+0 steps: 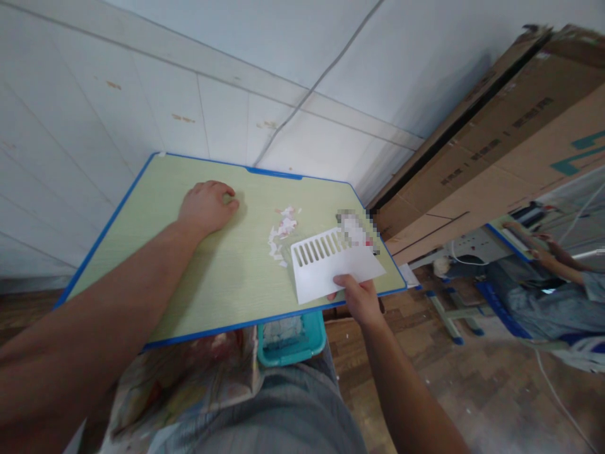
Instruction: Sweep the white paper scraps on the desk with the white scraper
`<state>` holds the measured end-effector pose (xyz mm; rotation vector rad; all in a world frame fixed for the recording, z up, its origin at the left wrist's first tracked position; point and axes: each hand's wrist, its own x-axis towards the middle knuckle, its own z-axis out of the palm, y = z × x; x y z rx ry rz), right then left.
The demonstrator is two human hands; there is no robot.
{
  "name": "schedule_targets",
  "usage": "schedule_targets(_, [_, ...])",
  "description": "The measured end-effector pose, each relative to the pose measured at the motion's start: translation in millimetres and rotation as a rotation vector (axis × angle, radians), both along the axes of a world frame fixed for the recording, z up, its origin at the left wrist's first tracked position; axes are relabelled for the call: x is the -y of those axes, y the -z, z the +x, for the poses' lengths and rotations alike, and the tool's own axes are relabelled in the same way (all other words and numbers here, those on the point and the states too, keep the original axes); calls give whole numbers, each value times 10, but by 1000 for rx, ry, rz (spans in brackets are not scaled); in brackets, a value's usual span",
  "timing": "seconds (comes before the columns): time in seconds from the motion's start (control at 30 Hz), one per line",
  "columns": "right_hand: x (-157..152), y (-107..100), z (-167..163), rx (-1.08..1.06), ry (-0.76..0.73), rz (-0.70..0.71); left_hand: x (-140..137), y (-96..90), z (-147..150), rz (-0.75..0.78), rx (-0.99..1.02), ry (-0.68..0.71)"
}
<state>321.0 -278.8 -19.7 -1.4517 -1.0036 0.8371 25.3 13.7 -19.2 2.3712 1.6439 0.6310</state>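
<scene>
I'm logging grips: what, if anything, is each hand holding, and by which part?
The right hand holds the white slotted card by its near edge, thumb on top. The left hand, fingers curled, holds nothing visible.

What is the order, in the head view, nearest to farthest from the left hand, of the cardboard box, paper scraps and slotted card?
1. Paper scraps: on the table, to its right.
2. Slotted card: farther right, in the right hand.
3. Cardboard box: beyond the table's right edge.
</scene>
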Motion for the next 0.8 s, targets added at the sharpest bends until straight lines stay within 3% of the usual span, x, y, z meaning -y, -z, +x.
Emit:
schedule_targets(0.2, [-30, 81, -15, 51, 35, 69, 0, -29, 1, -19, -13, -19])
schedule_targets(0.47, [-370, 70, -218, 13, 59, 100, -5, -25, 3, 8, 2, -27])
schedule_targets(0.8, [-318, 13, -153, 55, 6, 87, -17, -20, -3, 19, 0, -29])
